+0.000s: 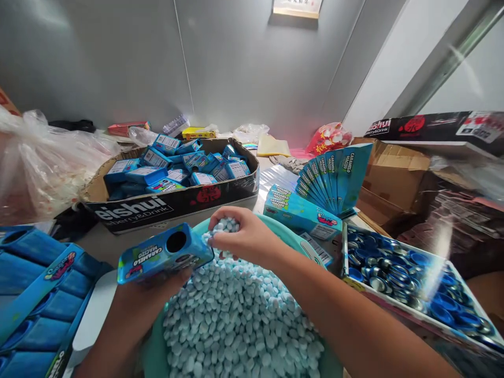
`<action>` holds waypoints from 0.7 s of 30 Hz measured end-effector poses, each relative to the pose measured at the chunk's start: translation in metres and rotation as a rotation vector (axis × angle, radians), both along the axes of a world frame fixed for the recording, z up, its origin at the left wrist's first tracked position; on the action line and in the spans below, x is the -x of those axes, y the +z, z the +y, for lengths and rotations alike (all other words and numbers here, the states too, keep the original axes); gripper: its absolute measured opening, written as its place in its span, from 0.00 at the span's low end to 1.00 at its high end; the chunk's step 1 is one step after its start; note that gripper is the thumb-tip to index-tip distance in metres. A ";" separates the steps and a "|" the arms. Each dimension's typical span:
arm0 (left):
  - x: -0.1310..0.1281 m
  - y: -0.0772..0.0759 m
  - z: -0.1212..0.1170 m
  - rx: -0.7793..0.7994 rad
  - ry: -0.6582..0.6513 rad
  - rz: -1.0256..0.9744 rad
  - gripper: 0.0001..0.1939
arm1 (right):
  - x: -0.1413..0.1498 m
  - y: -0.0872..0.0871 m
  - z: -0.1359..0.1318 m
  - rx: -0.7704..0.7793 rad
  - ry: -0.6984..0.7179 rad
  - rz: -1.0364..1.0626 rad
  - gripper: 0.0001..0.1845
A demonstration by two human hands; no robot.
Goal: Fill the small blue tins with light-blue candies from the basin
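Observation:
My left hand [147, 294] holds a small blue candy box [165, 253] on its side, its round hole facing up and toward me. My right hand [242, 236] is cupped and closed round a heap of pale blue candy tablets [222, 227], right beside the box's end. Both hands hover over a teal basin [293, 239] filled with the same pale blue tablets [240, 320].
A black cardboard tray [173, 202] of filled blue boxes sits behind the basin. Flat blue box blanks fan out [334, 176] at the right, above a tray of blue and silver caps [401, 273]. Blue boxes lie at the left [31, 294]. Plastic bags and cartons crowd the edges.

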State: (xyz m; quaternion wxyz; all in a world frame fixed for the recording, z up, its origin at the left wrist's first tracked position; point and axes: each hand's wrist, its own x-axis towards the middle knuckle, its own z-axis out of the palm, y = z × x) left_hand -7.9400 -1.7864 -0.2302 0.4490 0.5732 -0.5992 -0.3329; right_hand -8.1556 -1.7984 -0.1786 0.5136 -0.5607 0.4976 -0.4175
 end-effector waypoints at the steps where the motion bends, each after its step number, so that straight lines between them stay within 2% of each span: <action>1: 0.000 0.002 0.000 0.002 0.011 -0.025 0.24 | -0.001 0.000 -0.001 -0.025 -0.033 -0.070 0.10; 3: 0.000 0.006 -0.001 0.023 -0.032 -0.054 0.25 | -0.001 0.000 -0.004 -0.088 -0.091 -0.258 0.11; 7: 0.001 0.005 0.000 0.176 -0.232 -0.202 0.22 | 0.000 0.001 -0.008 -0.252 -0.158 -0.641 0.15; 10: 0.006 -0.001 0.003 0.221 -0.303 -0.223 0.21 | 0.003 0.000 -0.012 -0.343 -0.221 -0.810 0.14; 12: 0.012 0.001 0.005 0.197 -0.342 -0.235 0.20 | 0.005 -0.002 -0.017 -0.359 -0.280 -0.866 0.12; 14: 0.017 0.009 0.006 0.164 -0.298 -0.255 0.20 | 0.007 -0.006 -0.021 -0.358 -0.334 -0.875 0.10; 18: 0.025 0.034 0.000 0.138 -0.106 -0.198 0.24 | 0.009 -0.013 -0.028 -0.292 -0.359 -0.833 0.14; 21: 0.032 0.041 -0.008 0.104 -0.106 -0.172 0.28 | 0.008 -0.015 -0.029 -0.272 -0.365 -0.841 0.14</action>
